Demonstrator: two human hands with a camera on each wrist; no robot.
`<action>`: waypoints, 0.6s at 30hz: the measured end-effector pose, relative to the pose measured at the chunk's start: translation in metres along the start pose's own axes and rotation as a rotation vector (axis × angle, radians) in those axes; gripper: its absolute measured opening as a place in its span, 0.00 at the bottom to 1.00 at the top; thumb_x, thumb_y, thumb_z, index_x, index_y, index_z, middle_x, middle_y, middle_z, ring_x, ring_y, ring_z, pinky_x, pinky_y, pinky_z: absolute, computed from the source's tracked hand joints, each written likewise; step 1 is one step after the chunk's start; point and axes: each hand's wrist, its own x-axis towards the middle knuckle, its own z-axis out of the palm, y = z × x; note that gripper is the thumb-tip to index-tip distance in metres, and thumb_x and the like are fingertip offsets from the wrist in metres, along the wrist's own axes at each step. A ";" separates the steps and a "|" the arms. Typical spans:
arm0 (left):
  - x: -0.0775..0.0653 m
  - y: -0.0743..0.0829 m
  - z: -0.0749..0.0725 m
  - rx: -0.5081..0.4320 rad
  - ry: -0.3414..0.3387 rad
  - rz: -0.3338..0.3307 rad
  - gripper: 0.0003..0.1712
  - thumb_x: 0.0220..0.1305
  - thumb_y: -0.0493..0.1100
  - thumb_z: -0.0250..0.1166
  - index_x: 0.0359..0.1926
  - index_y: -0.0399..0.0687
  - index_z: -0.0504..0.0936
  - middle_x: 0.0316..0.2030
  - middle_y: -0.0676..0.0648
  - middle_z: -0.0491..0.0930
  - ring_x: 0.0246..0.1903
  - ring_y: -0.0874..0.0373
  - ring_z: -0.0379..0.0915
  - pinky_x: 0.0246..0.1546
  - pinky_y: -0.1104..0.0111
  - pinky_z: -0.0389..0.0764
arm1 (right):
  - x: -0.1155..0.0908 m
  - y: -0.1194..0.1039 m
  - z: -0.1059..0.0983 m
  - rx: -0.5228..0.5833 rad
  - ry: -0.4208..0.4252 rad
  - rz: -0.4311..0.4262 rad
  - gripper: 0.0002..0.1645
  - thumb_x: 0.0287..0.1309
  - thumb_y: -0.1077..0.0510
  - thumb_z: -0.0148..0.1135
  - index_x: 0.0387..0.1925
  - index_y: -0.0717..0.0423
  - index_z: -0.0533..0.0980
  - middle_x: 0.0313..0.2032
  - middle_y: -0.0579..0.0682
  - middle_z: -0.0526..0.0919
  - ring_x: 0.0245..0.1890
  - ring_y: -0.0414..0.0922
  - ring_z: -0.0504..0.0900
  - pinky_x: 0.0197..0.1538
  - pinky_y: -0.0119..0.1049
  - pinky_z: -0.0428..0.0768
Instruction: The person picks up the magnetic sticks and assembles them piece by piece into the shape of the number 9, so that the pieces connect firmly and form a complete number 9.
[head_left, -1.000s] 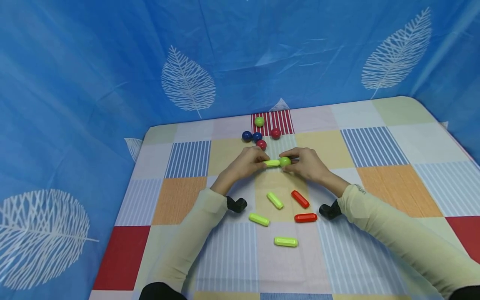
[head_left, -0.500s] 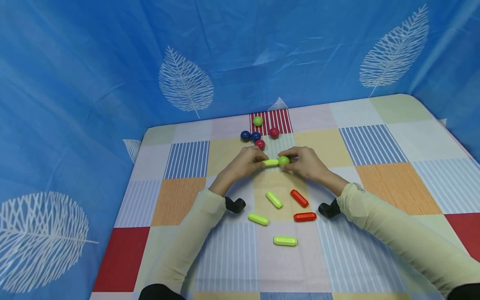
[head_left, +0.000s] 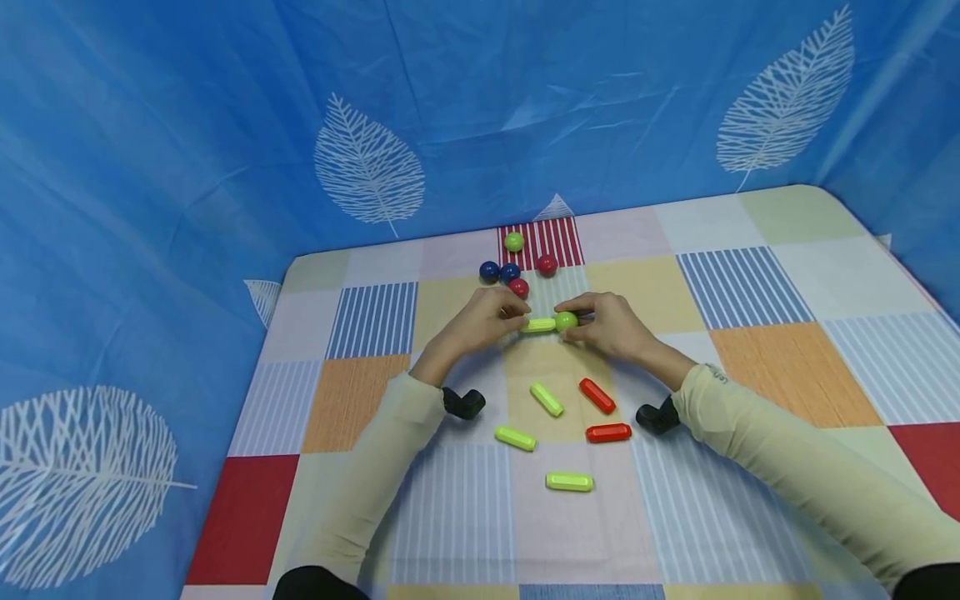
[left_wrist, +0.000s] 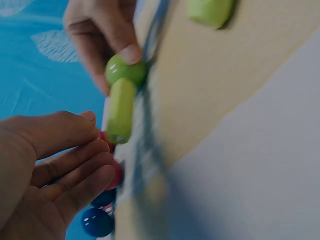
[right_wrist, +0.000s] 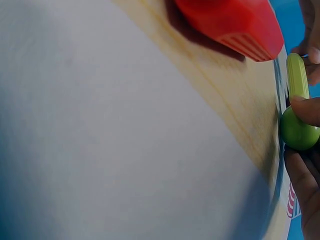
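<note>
My right hand (head_left: 613,327) pinches a green ball (head_left: 566,321) between thumb and fingers. Joined to that ball's left side is a yellow-green ribbed rod (left_wrist: 121,110), which points toward my left hand (head_left: 482,321). In the left wrist view the left fingers (left_wrist: 85,165) are loosely bent beside the rod's free end, with a gap between them and it. The right wrist view shows the right thumb (right_wrist: 307,111) over the place where ball and rod meet.
Behind the hands lie two blue balls (head_left: 489,272), two red balls (head_left: 547,265) and another green ball (head_left: 513,242). Nearer are two red rods (head_left: 608,432) and several yellow-green rods (head_left: 569,482) on the patchwork cloth (head_left: 585,542). A blue curtain (head_left: 525,108) hangs behind the table.
My left hand has let go of the rod's left end and drawn slightly leftward. The right hand keeps its pinch on the green ball, with the rod still joined to it.
</note>
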 end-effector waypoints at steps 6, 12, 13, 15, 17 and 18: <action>0.005 -0.008 -0.022 -0.120 0.121 0.032 0.12 0.67 0.36 0.64 0.48 0.35 0.85 0.43 0.42 0.84 0.43 0.53 0.79 0.46 0.67 0.80 | 0.000 0.000 -0.001 0.010 -0.001 0.002 0.25 0.53 0.63 0.73 0.54 0.60 0.81 0.54 0.59 0.81 0.54 0.54 0.80 0.55 0.48 0.79; 0.016 -0.020 -0.042 -0.171 0.283 -0.023 0.12 0.67 0.36 0.64 0.48 0.35 0.85 0.46 0.41 0.84 0.46 0.49 0.79 0.45 0.62 0.80 | -0.002 0.001 -0.001 0.021 -0.003 0.007 0.25 0.53 0.63 0.73 0.54 0.60 0.80 0.54 0.59 0.81 0.54 0.53 0.80 0.54 0.47 0.79; 0.017 -0.022 -0.044 -0.164 0.303 -0.043 0.12 0.67 0.36 0.64 0.49 0.35 0.84 0.46 0.40 0.83 0.47 0.49 0.78 0.45 0.61 0.80 | -0.002 0.001 -0.001 0.023 -0.003 0.008 0.25 0.53 0.63 0.73 0.54 0.60 0.80 0.54 0.59 0.81 0.54 0.53 0.80 0.54 0.47 0.79; 0.021 -0.027 -0.046 -0.152 0.322 -0.088 0.14 0.66 0.35 0.64 0.51 0.35 0.83 0.49 0.40 0.82 0.51 0.47 0.77 0.48 0.59 0.79 | -0.002 0.001 -0.001 0.028 0.000 0.008 0.25 0.53 0.63 0.73 0.54 0.60 0.80 0.54 0.59 0.81 0.53 0.53 0.80 0.54 0.46 0.79; 0.024 -0.031 -0.047 -0.150 0.316 -0.136 0.16 0.65 0.34 0.64 0.54 0.36 0.82 0.53 0.39 0.80 0.54 0.45 0.75 0.51 0.57 0.79 | -0.003 0.001 0.000 0.038 0.003 0.009 0.25 0.53 0.64 0.73 0.54 0.60 0.80 0.54 0.59 0.81 0.53 0.53 0.80 0.54 0.46 0.79; 0.025 -0.033 -0.047 -0.154 0.306 -0.157 0.18 0.65 0.34 0.64 0.55 0.36 0.81 0.54 0.38 0.79 0.56 0.45 0.74 0.52 0.56 0.78 | -0.003 0.001 0.000 0.042 0.005 0.008 0.25 0.53 0.64 0.73 0.54 0.61 0.80 0.54 0.59 0.81 0.53 0.53 0.80 0.54 0.46 0.79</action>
